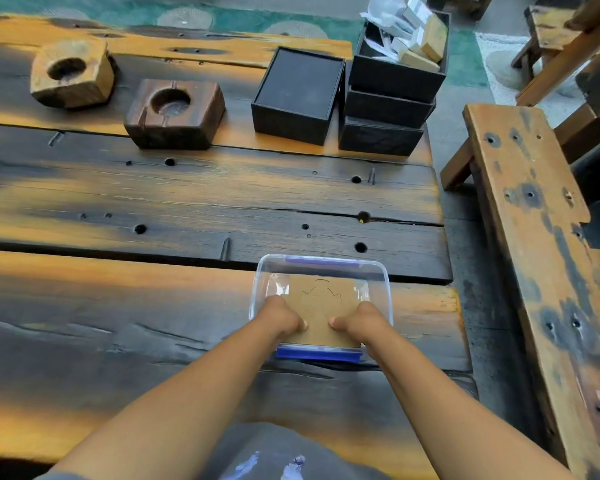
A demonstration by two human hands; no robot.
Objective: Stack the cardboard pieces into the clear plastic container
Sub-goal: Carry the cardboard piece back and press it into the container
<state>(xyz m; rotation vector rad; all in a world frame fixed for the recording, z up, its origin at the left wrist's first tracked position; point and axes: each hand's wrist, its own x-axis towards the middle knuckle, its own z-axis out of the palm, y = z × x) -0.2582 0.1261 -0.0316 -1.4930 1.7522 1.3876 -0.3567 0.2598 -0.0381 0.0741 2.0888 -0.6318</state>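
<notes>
Both hands are working inside the clear plastic container (321, 271), which is sitting near the front right corner of the wooden table (153, 202). Left hand (280, 315) and right hand (359, 322) are each closing on a side edge of the cardboard (321, 306), thumbs lying on its top face, fingers hidden below, so how far they wrap under is not readable. The cardboard is lying flat and low within the walls, roughly square to them, faint cut lines showing on its face. Whether it is one piece or the top of a stack cannot be told; no side edge of a pile is showing through the plastic.

Judgement: the task is looking close to finished. No loose cardboard pieces are lying on the visible table; only two wooden blocks (174, 114) and black boxes (298, 95) are standing at the far side. Remaining work appears to be seating this piece fully and letting go. Blue clips (317, 353) on the rim are standing unlatched, no lid visible.
</notes>
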